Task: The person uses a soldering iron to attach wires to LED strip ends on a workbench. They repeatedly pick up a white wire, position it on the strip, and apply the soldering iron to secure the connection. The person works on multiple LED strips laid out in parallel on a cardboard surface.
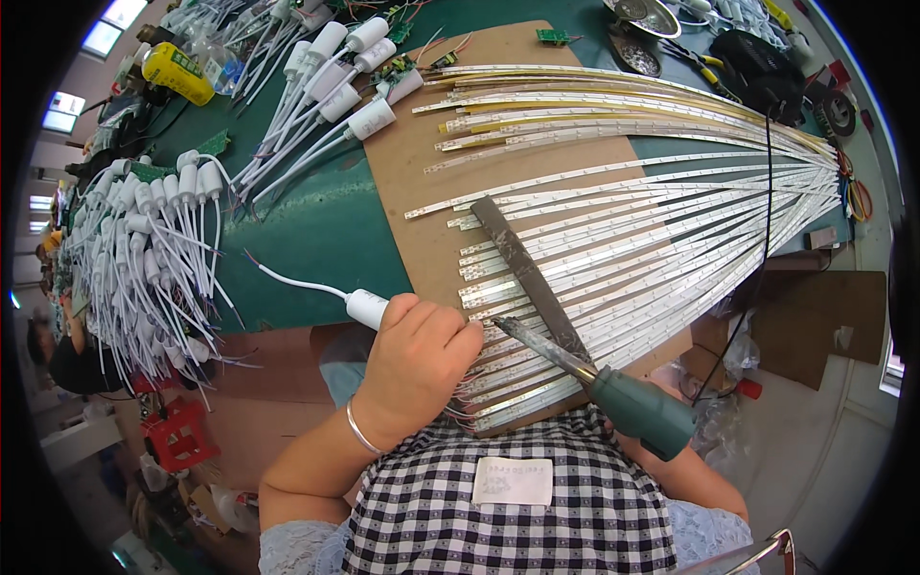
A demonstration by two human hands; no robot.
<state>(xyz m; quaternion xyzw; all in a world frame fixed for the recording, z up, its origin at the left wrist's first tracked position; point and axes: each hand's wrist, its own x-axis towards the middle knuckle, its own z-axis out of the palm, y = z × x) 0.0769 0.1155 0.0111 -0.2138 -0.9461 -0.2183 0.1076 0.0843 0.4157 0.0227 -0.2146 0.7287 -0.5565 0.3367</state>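
My left hand (422, 355) is closed around a white cylindrical LED driver (367, 309); its white cable trails to the left and ends in thin bare-tipped wires. Mostly hidden behind the green handle, my right hand (632, 448) grips a soldering iron (640, 412). The iron's dark tip points left and lies at the ends of the LED strips (594, 240), just right of my left fingertips. Whether the tip touches a strip, I cannot tell. Across the strips rests a flat dark metal bar (529, 278). A brown board (402, 192) lies beneath them.
Many finished-looking white drivers with cables (144, 220) hang in a bundle at the left; more drivers (326, 86) lie at the upper left near a yellow bottle (177, 74). Pliers (717, 79) and a metal dish (647, 14) sit at the far right. A black cord (768, 192) crosses the strips.
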